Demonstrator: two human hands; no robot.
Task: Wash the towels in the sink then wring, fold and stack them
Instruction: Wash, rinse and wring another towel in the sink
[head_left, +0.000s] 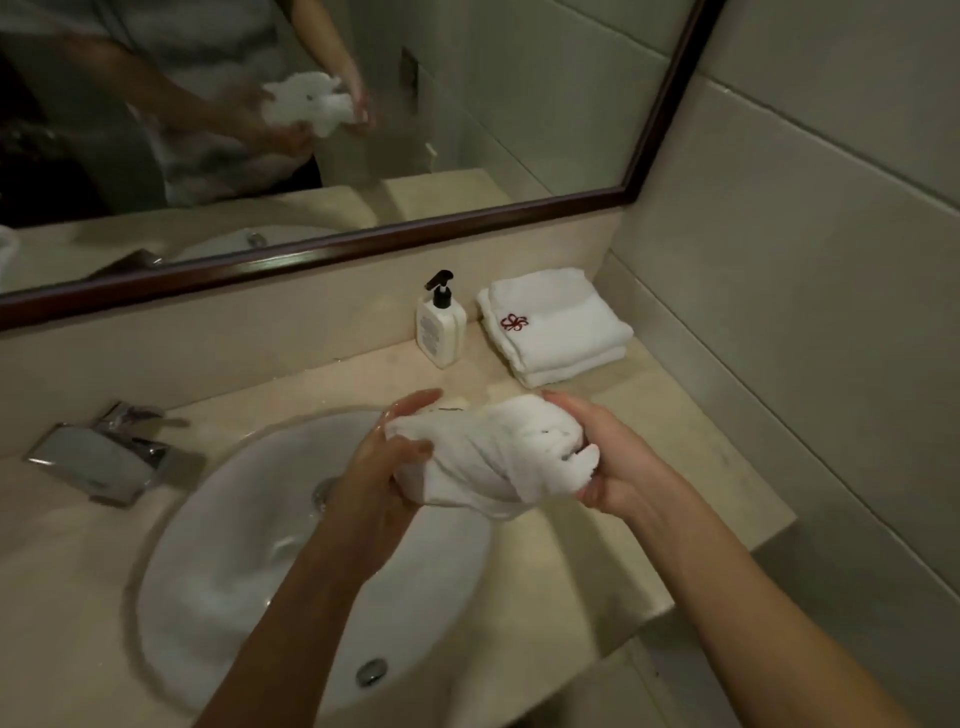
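A wet white towel (488, 452) is twisted into a roll above the right rim of the white oval sink (218, 519). My left hand (384, 462) grips its left end, fingers curled round the cloth. My right hand (602, 457) grips the right end, where a loose corner sticks out. A stack of folded white towels (558, 327) with a red embroidered emblem lies on the counter at the back right, near the wall corner.
A white pump bottle (440, 325) stands beside the stack. The chrome faucet (104, 452) sits at the sink's left. The beige counter (691, 441) ends at its right edge near the tiled wall. A dark-framed mirror (311, 254) hangs behind.
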